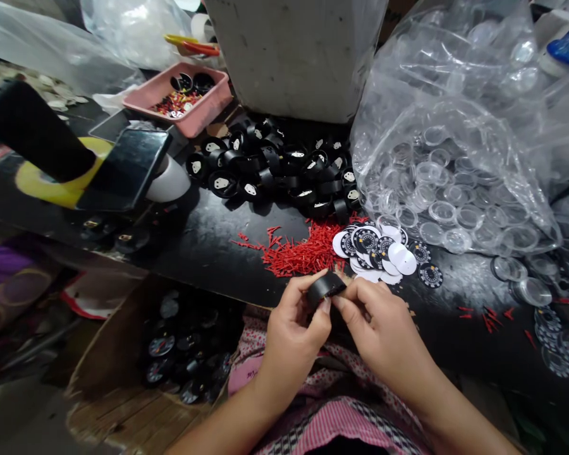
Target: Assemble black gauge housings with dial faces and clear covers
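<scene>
Near the table's front edge, my left hand (291,325) grips a black round gauge housing (318,291) between thumb and fingers, its side wall turned up. My right hand (377,319) has its thumb and fingertips closed at the housing's right end; anything small between them is hidden. Just beyond the hands lies a heap of red gauge needles (298,251). Right of it are loose printed dial discs (366,240), some with the white back up. A pile of black gauge housings (270,165) with pale plates inside sits farther back.
An open plastic bag of clear round covers (443,212) fills the right side. A pink tray (208,104) with small parts stands back left, near a propped phone (128,167) and a tape roll (38,180). A cardboard box (107,354) of gauges sits below, left.
</scene>
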### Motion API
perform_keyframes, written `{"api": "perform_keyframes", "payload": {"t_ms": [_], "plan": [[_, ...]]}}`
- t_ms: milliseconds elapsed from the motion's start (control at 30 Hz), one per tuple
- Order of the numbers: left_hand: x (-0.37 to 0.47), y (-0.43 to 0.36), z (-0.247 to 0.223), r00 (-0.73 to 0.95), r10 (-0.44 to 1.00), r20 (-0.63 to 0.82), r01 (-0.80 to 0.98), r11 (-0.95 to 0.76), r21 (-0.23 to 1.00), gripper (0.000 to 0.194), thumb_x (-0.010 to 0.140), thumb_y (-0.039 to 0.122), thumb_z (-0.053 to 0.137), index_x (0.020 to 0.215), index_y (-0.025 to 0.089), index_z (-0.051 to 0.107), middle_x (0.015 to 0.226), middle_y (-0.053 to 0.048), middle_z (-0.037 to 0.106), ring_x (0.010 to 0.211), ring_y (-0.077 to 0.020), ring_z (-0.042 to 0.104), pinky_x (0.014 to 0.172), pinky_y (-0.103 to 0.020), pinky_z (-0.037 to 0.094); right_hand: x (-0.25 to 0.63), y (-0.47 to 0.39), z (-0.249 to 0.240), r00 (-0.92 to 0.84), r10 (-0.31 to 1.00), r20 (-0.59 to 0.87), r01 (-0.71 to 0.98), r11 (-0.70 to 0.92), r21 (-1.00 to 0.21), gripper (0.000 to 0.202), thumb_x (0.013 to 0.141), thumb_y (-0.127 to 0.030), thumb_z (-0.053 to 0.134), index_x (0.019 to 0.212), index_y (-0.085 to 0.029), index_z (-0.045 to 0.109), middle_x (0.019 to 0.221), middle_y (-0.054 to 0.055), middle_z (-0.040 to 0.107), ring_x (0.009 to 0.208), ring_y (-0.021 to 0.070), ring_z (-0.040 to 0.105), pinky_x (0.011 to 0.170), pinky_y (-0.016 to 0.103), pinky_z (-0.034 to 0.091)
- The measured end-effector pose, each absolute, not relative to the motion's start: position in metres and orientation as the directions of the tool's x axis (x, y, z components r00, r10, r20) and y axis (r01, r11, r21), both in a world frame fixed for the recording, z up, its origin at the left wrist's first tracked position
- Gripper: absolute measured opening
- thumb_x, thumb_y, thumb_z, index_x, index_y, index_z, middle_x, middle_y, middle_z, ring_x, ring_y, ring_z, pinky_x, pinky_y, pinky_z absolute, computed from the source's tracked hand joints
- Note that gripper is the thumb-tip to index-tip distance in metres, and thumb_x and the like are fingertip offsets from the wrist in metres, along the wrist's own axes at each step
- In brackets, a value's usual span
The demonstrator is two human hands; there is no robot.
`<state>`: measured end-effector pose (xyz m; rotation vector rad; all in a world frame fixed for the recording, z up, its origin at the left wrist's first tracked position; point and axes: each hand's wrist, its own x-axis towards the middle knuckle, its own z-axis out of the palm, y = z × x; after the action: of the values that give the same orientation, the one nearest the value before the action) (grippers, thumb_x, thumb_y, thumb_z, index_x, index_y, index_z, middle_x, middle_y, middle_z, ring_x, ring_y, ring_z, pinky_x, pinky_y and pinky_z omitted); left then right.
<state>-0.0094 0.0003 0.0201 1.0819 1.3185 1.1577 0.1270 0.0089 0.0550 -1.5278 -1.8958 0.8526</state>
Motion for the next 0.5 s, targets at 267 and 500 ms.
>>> {"api": "perform_keyframes", "payload": {"t_ms": [267, 500], "plan": [[-0.014, 0.008, 0.016, 0.089, 0.908, -0.409, -0.271, 0.417, 0.868, 0.026, 0.084, 0.028, 0.066, 0.110, 0.024, 0.068, 0.114, -0.005, 0.072, 0.106, -0.0232, 0.067, 0.096, -0.037, 0.052, 0.135, 0.018, 0.055, -0.240, 0.971, 0.007, 0.642, 0.164, -0.749, 0.024, 0.089, -0.020, 0.056, 0.066, -0.021, 0.052, 0.061, -0.004, 0.054, 0.056, 0.0115, 0.047, 0.059, 0.028, 0.034], [-0.018, 0.008, 0.012, 0.151, 0.886, -0.437, -0.275, 0.463, 0.843, 0.040, 0.087, 0.034, 0.066, 0.127, 0.034, 0.064, 0.137, -0.002, 0.062, 0.133, -0.0271, 0.051, 0.114, -0.043, 0.037, 0.140, 0.028, 0.048, -0.430, 0.886, 0.175, 0.779, 0.462, -0.425, 0.014, 0.093, -0.017, 0.050, 0.091, -0.015, 0.064, 0.083, 0.006, 0.067, 0.077, 0.0208, 0.057, 0.074, 0.037, 0.035]]}}
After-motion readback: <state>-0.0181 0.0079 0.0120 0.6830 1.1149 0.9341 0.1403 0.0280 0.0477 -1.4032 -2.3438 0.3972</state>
